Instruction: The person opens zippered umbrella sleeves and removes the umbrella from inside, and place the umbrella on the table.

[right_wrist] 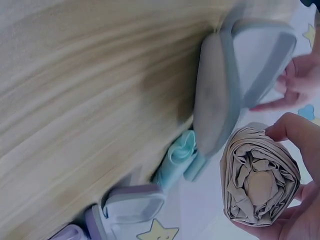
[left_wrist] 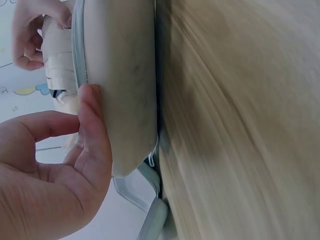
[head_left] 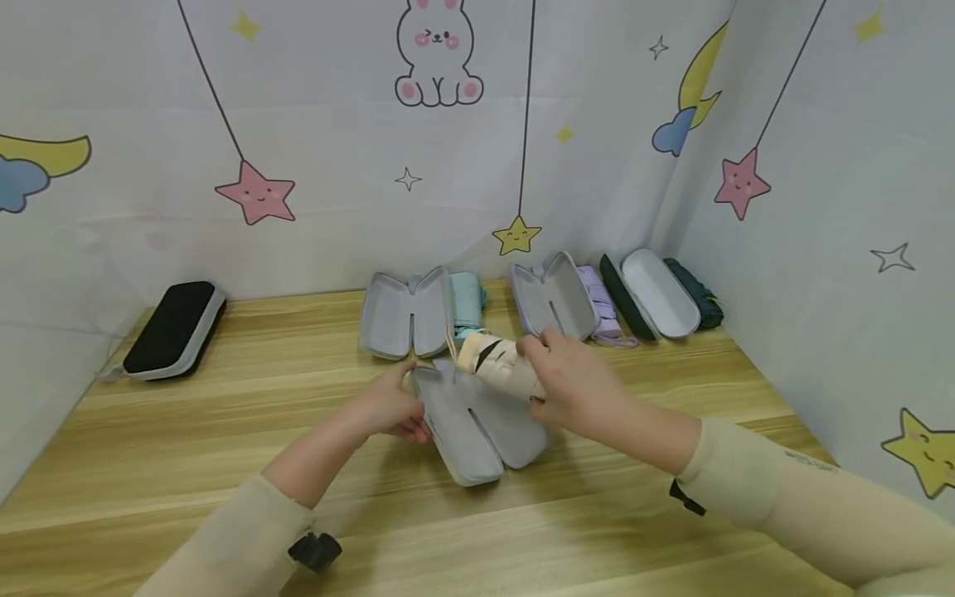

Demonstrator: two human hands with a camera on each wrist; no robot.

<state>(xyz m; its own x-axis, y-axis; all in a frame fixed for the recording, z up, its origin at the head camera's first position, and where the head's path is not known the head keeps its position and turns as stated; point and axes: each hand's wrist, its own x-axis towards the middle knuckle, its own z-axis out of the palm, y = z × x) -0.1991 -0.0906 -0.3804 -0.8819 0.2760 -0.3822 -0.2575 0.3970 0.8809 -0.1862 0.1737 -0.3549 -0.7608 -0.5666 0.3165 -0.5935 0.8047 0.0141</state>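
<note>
A beige folded umbrella [head_left: 501,365] is gripped in my right hand [head_left: 574,383], raised over an open case. Its gathered folds and rounded end face the camera in the right wrist view, where the umbrella [right_wrist: 260,175] hangs apart from the case. The open zip case [head_left: 458,435] has a grey lining and a pale beige shell; it lies unfolded on the table, its halves spread. At its left edge my left hand [head_left: 384,406] pinches the rim. In the left wrist view the left hand [left_wrist: 65,170] shows thumb and finger meeting at the zipper edge.
Behind stand an open grey-lined case [head_left: 390,323] beside a teal umbrella [head_left: 467,300], an open lilac case [head_left: 558,297] beside a purple umbrella [head_left: 599,303], and a dark green case [head_left: 660,290] beside a dark green umbrella [head_left: 694,292]. A closed black case [head_left: 170,330] lies far left.
</note>
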